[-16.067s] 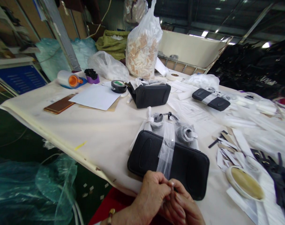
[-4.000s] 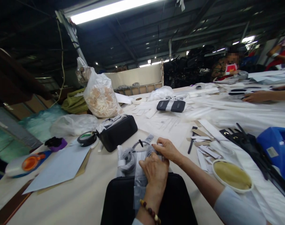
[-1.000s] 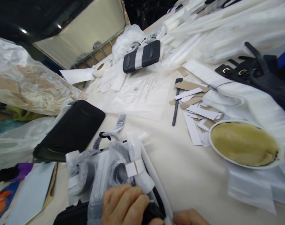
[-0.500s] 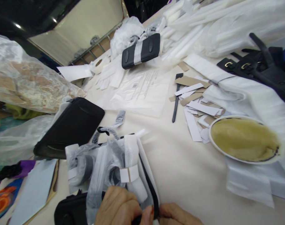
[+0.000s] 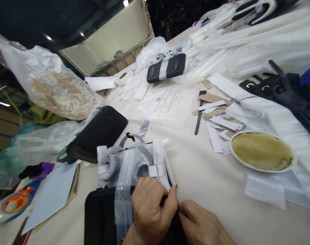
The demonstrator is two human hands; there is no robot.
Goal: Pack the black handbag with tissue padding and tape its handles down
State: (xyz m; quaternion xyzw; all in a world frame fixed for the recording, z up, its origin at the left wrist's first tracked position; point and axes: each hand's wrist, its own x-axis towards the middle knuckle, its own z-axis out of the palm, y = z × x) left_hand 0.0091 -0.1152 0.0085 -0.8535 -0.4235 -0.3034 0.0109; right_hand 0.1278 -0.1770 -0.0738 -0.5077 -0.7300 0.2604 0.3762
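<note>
A black bag (image 5: pixel 101 212) lies at the bottom middle, its handles (image 5: pixel 142 166) wrapped in clear plastic and white foam. A strip of clear plastic (image 5: pixel 123 207) runs across it. My left hand (image 5: pixel 153 204) is closed in a fist on the bag's right side, with a bit of black showing beside the thumb. Right beside it, my right hand (image 5: pixel 203 224) has its fingers bent against the bag's side edge; their tips are hidden. A white foam piece with a paper band (image 5: pixel 156 170) sits just above my left hand.
Left of the bag stand another black bag (image 5: pixel 101 132) and a light blue sheet (image 5: pixel 52 194). Paper and card strips (image 5: pixel 218 115) lie to the right, near an oval dish (image 5: pixel 262 151) of yellowish stuff. A taped black bag (image 5: pixel 166 68) is farther back. Orange-handled scissors (image 5: pixel 15 202) lie far left.
The view has shifted, so the things on the table appear farther right. More of the black bag and both hands now shows. Both hands stay at the bag's right side.
</note>
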